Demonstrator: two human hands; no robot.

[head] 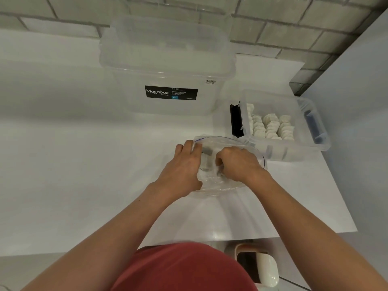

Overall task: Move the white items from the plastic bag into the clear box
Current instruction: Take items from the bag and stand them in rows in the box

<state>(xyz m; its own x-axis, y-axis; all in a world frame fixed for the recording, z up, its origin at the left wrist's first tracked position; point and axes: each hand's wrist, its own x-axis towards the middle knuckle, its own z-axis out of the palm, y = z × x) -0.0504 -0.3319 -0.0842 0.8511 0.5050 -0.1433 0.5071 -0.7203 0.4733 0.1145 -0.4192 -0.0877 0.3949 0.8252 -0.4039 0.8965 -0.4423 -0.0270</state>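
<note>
Clear plastic bag (227,143) edged with a blue seal line; beyond the right grip (238,162), white round items (270,127) in a clear plastic box (310,106) with a black latch (236,120)

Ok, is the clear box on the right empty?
No, the clear box holds rows of white items.

Worktop (84,164): white, smooth, faint sheen. Plastic bag (228,143): thin clear film, glossy and creased. Clear box (294,153): rigid transparent plastic, smooth, with a black plastic latch (236,120). White items (270,126) appeared matt and rough-surfaced; material could not be determined. Storage box (168,66): translucent plastic bearing a black printed label (171,92). Wall (294,19): grey matt tiles. Shirt (184,269): red cloth.
</note>
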